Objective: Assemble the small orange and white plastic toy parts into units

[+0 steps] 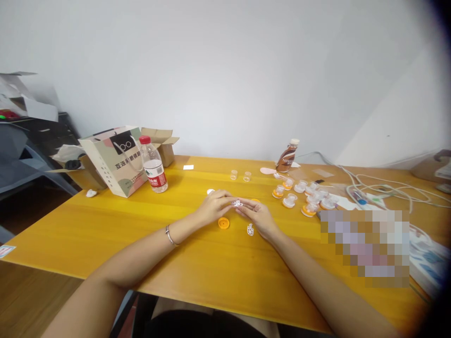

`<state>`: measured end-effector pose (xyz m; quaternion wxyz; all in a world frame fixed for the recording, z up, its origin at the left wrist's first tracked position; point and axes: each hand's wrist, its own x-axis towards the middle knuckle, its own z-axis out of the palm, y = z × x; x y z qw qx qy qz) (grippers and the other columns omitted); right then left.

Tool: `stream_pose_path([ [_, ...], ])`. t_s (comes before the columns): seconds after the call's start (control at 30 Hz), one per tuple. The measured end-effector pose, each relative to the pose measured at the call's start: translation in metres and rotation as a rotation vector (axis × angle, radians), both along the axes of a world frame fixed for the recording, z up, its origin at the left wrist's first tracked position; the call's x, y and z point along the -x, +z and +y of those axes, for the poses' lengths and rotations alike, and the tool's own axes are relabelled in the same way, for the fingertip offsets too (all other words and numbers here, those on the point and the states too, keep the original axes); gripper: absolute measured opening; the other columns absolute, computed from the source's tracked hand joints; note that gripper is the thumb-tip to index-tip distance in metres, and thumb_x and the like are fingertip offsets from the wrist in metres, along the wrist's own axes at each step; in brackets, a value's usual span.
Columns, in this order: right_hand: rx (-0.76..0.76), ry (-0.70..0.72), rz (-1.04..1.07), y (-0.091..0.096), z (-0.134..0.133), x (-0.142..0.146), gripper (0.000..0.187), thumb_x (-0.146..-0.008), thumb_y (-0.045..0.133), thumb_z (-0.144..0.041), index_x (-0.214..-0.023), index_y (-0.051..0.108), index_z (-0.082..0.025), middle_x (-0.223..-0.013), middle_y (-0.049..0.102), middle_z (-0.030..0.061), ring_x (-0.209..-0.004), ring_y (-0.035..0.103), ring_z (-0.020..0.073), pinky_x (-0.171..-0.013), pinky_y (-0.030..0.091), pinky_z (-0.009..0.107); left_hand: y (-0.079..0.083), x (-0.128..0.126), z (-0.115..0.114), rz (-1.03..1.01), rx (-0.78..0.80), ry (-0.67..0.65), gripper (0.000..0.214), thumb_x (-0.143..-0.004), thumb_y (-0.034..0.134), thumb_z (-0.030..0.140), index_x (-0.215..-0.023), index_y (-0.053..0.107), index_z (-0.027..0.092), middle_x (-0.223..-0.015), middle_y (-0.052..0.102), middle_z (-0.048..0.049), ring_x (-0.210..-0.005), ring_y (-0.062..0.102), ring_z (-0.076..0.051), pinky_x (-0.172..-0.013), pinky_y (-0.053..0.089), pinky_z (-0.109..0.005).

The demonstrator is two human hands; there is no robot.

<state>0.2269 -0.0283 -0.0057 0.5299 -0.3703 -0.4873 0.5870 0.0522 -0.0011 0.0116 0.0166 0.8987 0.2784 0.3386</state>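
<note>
Over the middle of the table, my left hand (215, 206) and my right hand (259, 215) meet at the fingertips. Between them they pinch a small white cut-out piece (237, 203) with openings in it; its exact kind is too small to tell. A similar white cut-out piece (250, 229) lies flat on the table below my right hand. An orange round cap-like part (223, 223) rests just below my left hand. Behind my right hand, another orange part (255, 200) shows partly. A white round part (210, 191) sits behind my left hand, partly covered.
Several clear-and-orange round assemblies (308, 195) stand to the right, near a brown drink bottle (286, 157) and white cables (380, 178). Two small clear cups (247, 176) stand at the back. On the left are a water bottle (154, 169), a paper bag (118, 164) and a cardboard box (164, 143).
</note>
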Motion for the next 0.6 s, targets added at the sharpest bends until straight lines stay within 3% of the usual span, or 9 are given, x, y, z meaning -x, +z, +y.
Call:
stream_pose_path([
  [0.17, 0.008, 0.011, -0.009, 0.001, -0.001, 0.0, 0.034, -0.059, 0.068, -0.027, -0.092, 0.061, -0.021, -0.088, 0.067, 0.0028, -0.082, 0.061, 0.0139, -0.081, 0.046, 0.03, -0.003, -0.001, 0.001, 0.036, -0.018, 0.016, 0.024, -0.082, 0.044, 0.029, -0.103, 0.057, 0.024, -0.092, 0.058, -0.0047, -0.086, 0.052, -0.014, -0.077, 0.036, -0.029],
  [0.33, -0.005, -0.073, -0.065, 0.002, -0.002, 0.003, 0.038, -0.057, 0.07, -0.029, -0.092, 0.058, -0.02, -0.07, 0.068, 0.0001, -0.071, 0.062, 0.0138, -0.078, 0.045, 0.032, -0.002, -0.007, -0.005, -0.034, 0.05, -0.033, 0.023, -0.082, 0.045, 0.03, -0.1, 0.059, 0.022, -0.091, 0.058, -0.0061, -0.085, 0.052, -0.015, -0.077, 0.038, -0.029],
  [0.47, -0.07, -0.14, -0.031, 0.009, -0.006, 0.003, 0.037, -0.057, 0.069, -0.03, -0.089, 0.052, -0.023, -0.072, 0.068, -0.0004, -0.074, 0.063, 0.0153, -0.077, 0.045, 0.032, 0.001, -0.014, -0.009, -0.292, 0.296, -0.071, 0.027, -0.077, 0.052, 0.029, -0.101, 0.058, 0.019, -0.09, 0.059, -0.0062, -0.084, 0.054, -0.014, -0.074, 0.042, -0.026],
  [0.6, -0.099, -0.092, -0.036, 0.017, -0.009, 0.0, 0.037, -0.06, 0.068, -0.031, -0.09, 0.048, -0.024, -0.077, 0.068, 0.0005, -0.078, 0.062, 0.0156, -0.079, 0.044, 0.032, 0.004, -0.02, -0.01, -0.548, 0.59, -0.064, 0.022, -0.072, 0.059, 0.031, -0.086, 0.063, 0.014, -0.085, 0.062, -0.0066, -0.082, 0.057, -0.015, -0.071, 0.044, -0.025],
])
